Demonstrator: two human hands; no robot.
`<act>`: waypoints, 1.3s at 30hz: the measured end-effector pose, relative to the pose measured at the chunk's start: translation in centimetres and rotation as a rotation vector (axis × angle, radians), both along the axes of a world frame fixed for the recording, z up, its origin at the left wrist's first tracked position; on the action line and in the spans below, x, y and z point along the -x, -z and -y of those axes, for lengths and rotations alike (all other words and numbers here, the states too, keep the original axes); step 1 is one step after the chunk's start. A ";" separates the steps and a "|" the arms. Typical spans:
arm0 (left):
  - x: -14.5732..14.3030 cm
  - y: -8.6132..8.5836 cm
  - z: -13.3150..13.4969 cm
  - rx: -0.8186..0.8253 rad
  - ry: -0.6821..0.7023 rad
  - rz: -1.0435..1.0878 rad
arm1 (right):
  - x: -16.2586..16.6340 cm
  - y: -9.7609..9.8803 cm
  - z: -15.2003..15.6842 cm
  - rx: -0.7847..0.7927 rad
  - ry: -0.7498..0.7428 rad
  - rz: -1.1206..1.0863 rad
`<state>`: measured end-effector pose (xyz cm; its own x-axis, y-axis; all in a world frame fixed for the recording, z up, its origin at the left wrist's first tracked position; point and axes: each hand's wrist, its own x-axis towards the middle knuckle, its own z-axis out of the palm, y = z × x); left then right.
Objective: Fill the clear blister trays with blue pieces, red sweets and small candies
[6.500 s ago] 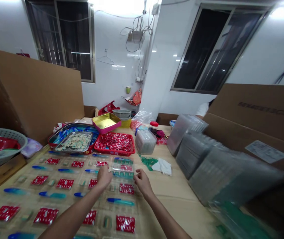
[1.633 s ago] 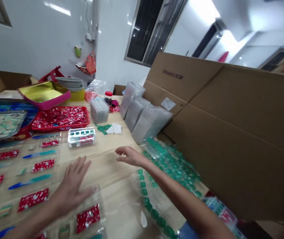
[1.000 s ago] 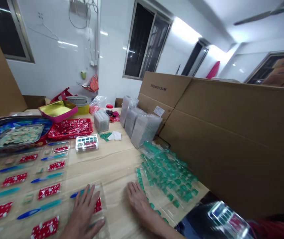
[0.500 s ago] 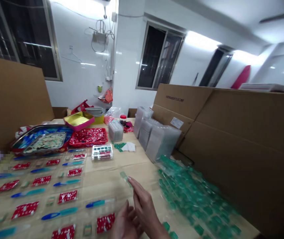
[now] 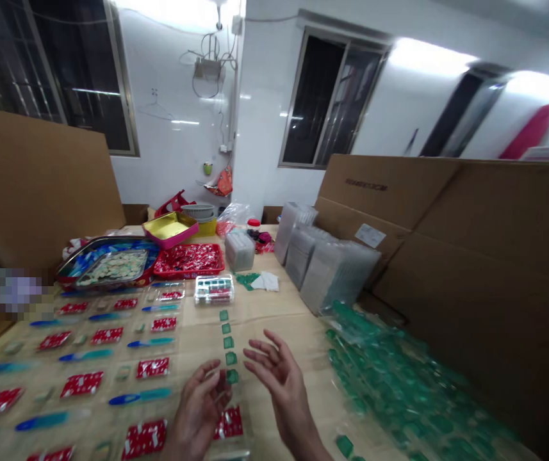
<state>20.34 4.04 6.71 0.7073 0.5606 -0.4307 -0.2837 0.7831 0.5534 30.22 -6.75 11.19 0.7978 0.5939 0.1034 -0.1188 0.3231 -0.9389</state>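
Note:
A row of small green square pieces runs away from me in a straight line on the table. At its near end is my left hand, its fingers loosely curled and apart, right beside the closest piece. My right hand is raised to the right of the row, with fingers spread and nothing in them. Below and between the hands, a red patterned packet lies in a clear tray, partly covered by my left hand.
Clear trays with red packets and blue pen-like items cover the left side. Clear-wrapped green pieces lie at right, before a tall cardboard box. Behind stand stacked clear trays, a red basket and a closed clear case.
The green strip, blurred in my right hand before, now lies stretched out in a row. My hands have moved apart, the left one leftward, and the right hand's fingers have spread. The view has shifted.

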 end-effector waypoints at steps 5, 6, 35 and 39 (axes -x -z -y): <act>3.0 -0.9 -4.9 -0.317 0.224 -0.089 | -3.6 -1.4 -2.0 0.160 -0.095 -0.071; 3.4 -1.1 -6.1 -0.382 0.279 -0.118 | -4.2 -1.2 -2.4 0.209 -0.127 -0.055; 0.7 0.2 -6.2 -2.006 0.713 -0.842 | -2.3 8.8 1.4 0.982 -0.232 0.781; 1.5 1.3 -4.0 -2.072 0.853 -0.727 | -1.2 7.5 3.4 0.942 -0.143 0.777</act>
